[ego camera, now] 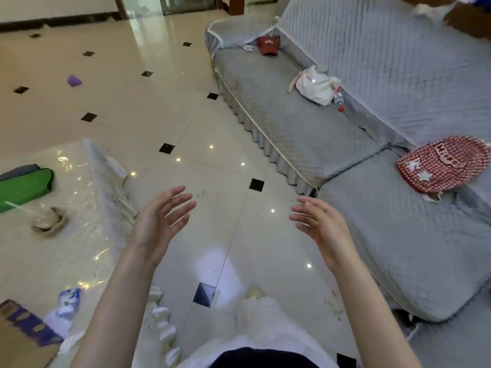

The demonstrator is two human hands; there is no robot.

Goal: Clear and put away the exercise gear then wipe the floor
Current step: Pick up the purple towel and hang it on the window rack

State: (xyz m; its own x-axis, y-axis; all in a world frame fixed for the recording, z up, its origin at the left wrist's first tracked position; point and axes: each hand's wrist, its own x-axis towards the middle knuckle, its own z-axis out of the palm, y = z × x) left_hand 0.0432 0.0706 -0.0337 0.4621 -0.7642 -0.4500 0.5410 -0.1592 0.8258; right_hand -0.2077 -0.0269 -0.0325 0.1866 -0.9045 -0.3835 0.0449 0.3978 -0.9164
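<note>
Both hands, left hand point(162, 221) and right hand point(318, 224), hover open and empty mid-frame, probably readying to fetch the purple block point(73, 81) upper left.

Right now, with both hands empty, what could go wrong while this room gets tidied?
Both the left hand and right hand are open and hold nothing. The glossy tile floor might be slippery underfoot. The drink cup with a straw on the glass table could tip if the green rolled mat beside it is pulled away carelessly.
</note>
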